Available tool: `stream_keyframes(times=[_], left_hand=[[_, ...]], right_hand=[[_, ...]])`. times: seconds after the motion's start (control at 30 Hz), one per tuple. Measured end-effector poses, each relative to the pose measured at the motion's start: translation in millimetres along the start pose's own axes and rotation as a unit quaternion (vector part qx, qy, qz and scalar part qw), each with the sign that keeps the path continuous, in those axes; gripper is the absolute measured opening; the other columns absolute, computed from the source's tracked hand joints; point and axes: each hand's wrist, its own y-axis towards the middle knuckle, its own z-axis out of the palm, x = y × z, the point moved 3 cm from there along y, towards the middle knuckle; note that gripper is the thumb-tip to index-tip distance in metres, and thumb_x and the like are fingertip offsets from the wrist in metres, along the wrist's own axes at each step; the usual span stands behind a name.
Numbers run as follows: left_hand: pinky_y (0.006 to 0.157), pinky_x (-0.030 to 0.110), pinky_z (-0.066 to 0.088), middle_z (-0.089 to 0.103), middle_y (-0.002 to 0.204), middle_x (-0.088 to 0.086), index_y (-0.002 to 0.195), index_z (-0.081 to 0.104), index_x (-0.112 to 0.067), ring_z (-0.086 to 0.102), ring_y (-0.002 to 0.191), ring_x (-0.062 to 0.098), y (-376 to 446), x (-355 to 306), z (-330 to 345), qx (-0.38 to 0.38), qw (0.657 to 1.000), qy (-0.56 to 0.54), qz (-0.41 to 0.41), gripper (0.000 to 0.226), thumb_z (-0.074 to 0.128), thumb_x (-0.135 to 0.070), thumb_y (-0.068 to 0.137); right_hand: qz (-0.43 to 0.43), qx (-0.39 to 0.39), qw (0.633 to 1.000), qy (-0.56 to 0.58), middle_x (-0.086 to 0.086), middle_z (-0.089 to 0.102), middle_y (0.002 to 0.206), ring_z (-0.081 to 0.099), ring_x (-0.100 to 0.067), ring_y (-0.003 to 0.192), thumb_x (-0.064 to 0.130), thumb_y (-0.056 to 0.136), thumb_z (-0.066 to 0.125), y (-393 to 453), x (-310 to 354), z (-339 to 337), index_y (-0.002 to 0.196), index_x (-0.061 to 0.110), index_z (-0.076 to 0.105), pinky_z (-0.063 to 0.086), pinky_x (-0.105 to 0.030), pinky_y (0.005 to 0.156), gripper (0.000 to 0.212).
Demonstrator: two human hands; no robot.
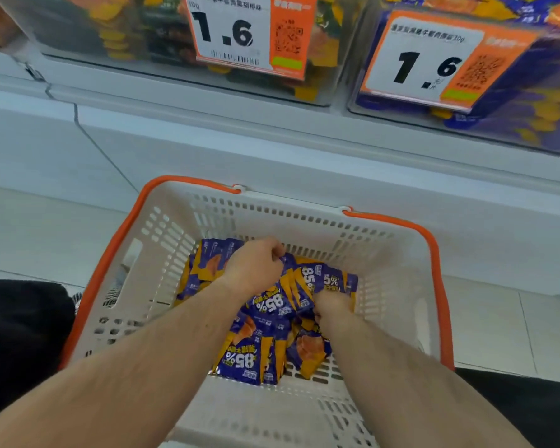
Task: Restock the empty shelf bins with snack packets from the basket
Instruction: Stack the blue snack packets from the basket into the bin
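Both your hands are down in the basket (362, 250), working in the heap of packets (265, 321). Your left hand (254, 265) has its fingers curled over the far side of the heap, gripping the edge of a purple packet there. Your right hand (333, 307) is closed into the packets on the near right, apparently bunching a few together, though its fingertips are buried and you cannot see how many it holds.

To do this step well, I would gather packets that face the same way and square them into one stack before lifting, since loose foil packets likely slide against each other. Bring the two hands toward each other so the bundle is pressed from both sides (a one-sided grab will probably shed the outer ones). Lift straight up past the orange rim.

Inside the basket lies a modest pile of purple-and-orange packets, jumbled at different angles, with bare slotted floor showing on the near side.

Above, on the shelf, the right bin (547, 101) behind its price tag (434, 59) holds packets in the same purple and orange, so that looks like the matching spot. The left bin (136, 33) carries darker packets and its own tag (236, 27). How full either bin is cannot be judged from here.
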Motion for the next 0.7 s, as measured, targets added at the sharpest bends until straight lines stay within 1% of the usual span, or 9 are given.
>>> stream_keyframes(times=[0.03, 0.07, 0.1, 0.17, 0.23, 0.4, 0.57, 0.63, 0.7], left_hand=[[0.082, 0.034, 0.052, 0.064, 0.111, -0.001, 0.113, 0.060, -0.021, 0.058, 0.095, 0.018, -0.2, 0.0, 1.0, 0.006, 1.000, 0.004, 0.000, 0.025, 0.048, -0.013, 0.093], [0.083, 0.035, 0.052, 0.064, 0.112, -0.002, 0.112, 0.060, -0.022, 0.059, 0.096, 0.019, -0.7, -0.2, 2.0, 0.012, 1.000, 0.007, -0.001, 0.024, 0.048, -0.013, 0.093], [0.084, 0.036, 0.053, 0.064, 0.113, -0.002, 0.112, 0.060, -0.023, 0.059, 0.097, 0.019, -1.2, -0.8, 2.6, 0.016, 1.000, 0.008, -0.002, 0.025, 0.047, -0.014, 0.093], [0.085, 0.038, 0.054, 0.064, 0.115, -0.002, 0.113, 0.061, -0.024, 0.059, 0.098, 0.019, -2.4, -2.3, 2.9, 0.023, 1.000, 0.012, -0.002, 0.026, 0.047, -0.015, 0.093], [0.084, 0.037, 0.054, 0.064, 0.116, -0.002, 0.114, 0.061, -0.024, 0.059, 0.097, 0.018, -5.0, -5.2, 1.2, 0.031, 0.999, 0.020, 0.000, 0.027, 0.047, -0.016, 0.093], [0.083, 0.035, 0.055, 0.064, 0.116, -0.002, 0.118, 0.061, -0.024, 0.061, 0.097, 0.017, -14.5, -16.4, -6.5, 0.035, 0.999, 0.019, 0.004, 0.030, 0.047, -0.016, 0.092], [0.084, 0.036, 0.054, 0.058, 0.128, 0.003, 0.130, 0.052, -0.020, 0.060, 0.098, 0.019, -22.5, -41.2, -13.6, 0.044, 0.998, -0.044, 0.022, 0.041, 0.053, -0.015, 0.089], [0.073, 0.034, 0.054, 0.053, 0.133, 0.005, 0.141, 0.041, -0.019, 0.062, 0.085, 0.020, -25.6, -54.1, -21.2, 0.030, 0.995, -0.094, 0.025, 0.055, 0.056, -0.014, 0.088], [0.070, 0.032, 0.051, 0.056, 0.124, 0.009, 0.139, 0.040, -0.014, 0.061, 0.083, 0.020, -26.7, -65.3, -32.3, -0.002, 0.992, -0.120, 0.037, 0.055, 0.061, -0.015, 0.088]], right_hand=[[-0.083, -0.016, 0.983, -0.162, -0.003, 0.054, 0.090, 0.054, -0.021, 0.088, 0.006, 0.091, 0.053, -7.9, 2.0, 1.3, 0.072, 0.018, 0.042, 0.041, -0.028, 0.070, 0.026], [-0.140, -0.050, 0.966, -0.211, -0.005, 0.057, 0.097, 0.056, -0.021, 0.095, 0.006, 0.092, 0.053, -13.2, 8.5, -1.1, 0.072, 0.018, 0.044, 0.040, -0.027, 0.071, 0.025], [-0.140, -0.033, 0.976, -0.161, -0.007, 0.058, 0.101, 0.059, -0.020, 0.096, 0.006, 0.093, 0.052, -18.5, 10.1, -1.7, 0.075, 0.016, 0.048, 0.042, -0.026, 0.070, 0.021], [-0.119, -0.025, 0.991, -0.057, -0.007, 0.059, 0.091, 0.057, -0.014, 0.076, 0.007, 0.094, 0.051, -24.9, 14.3, -10.0, 0.096, 0.007, 0.061, 0.046, -0.022, 0.060, 0.010], [-0.118, -0.030, 0.990, -0.076, -0.003, 0.055, 0.082, 0.048, -0.012, 0.063, 0.009, 0.093, 0.051, -31.3, 14.2, -15.2, 0.115, 0.003, 0.062, 0.044, -0.024, 0.058, 0.026], [-0.203, -0.119, 0.960, -0.154, -0.010, 0.066, 0.101, 0.060, -0.031, 0.085, 0.008, 0.091, 0.048, -52.3, 25.1, -31.7, 0.106, 0.012, 0.065, 0.047, -0.034, 0.068, 0.023], [-0.308, -0.117, 0.912, -0.246, -0.004, 0.066, 0.095, 0.060, -0.025, 0.074, 0.007, 0.085, 0.045, -95.1, 59.1, -49.0, 0.115, 0.017, 0.061, 0.043, -0.029, 0.054, 0.036], [-0.376, -0.093, 0.880, -0.274, -0.005, 0.063, 0.096, 0.058, -0.024, 0.080, 0.005, 0.090, 0.043, -118.1, 77.9, -58.8, 0.123, 0.016, 0.058, 0.043, -0.029, 0.061, 0.038], [-0.425, -0.077, 0.853, -0.293, -0.010, 0.063, 0.115, 0.059, -0.028, 0.100, 0.005, 0.095, 0.043, -138.4, 96.4, -68.3, 0.131, 0.013, 0.055, 0.045, -0.029, 0.077, 0.039]])
